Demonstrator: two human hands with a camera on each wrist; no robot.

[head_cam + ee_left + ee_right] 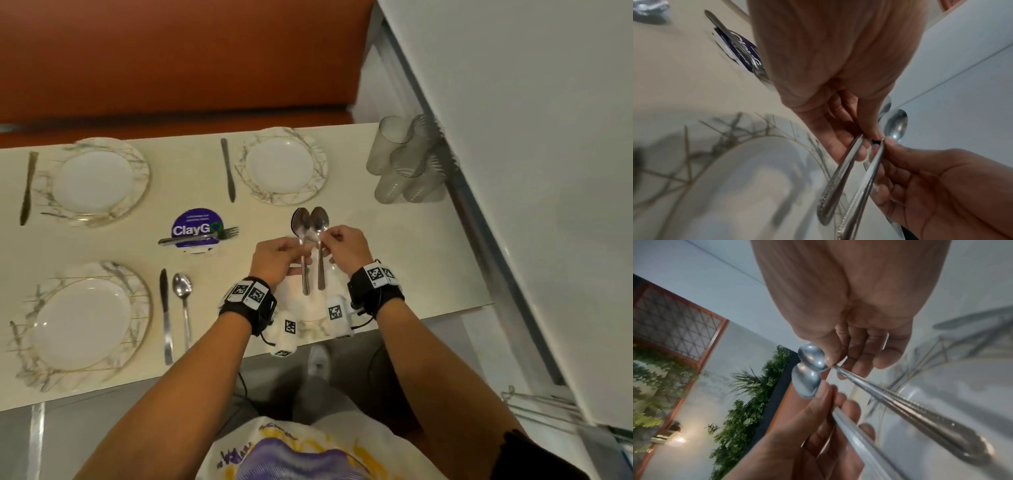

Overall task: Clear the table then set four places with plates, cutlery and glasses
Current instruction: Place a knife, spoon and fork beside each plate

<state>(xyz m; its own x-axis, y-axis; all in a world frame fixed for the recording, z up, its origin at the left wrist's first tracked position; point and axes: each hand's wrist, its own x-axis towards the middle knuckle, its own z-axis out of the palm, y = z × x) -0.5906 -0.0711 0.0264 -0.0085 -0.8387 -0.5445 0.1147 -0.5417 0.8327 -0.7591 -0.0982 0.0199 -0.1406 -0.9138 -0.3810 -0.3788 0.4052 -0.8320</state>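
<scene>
Both hands [278, 255] pinching two spoons [301, 222] hide the near-right plate [318, 330].

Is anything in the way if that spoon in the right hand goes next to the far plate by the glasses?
Nothing visible: the table between the spoon and the plate looks bare.

Bare tabletop [404, 246] lies right of the hands — 4 glasses [406, 161] crowd the far-right corner.
</scene>
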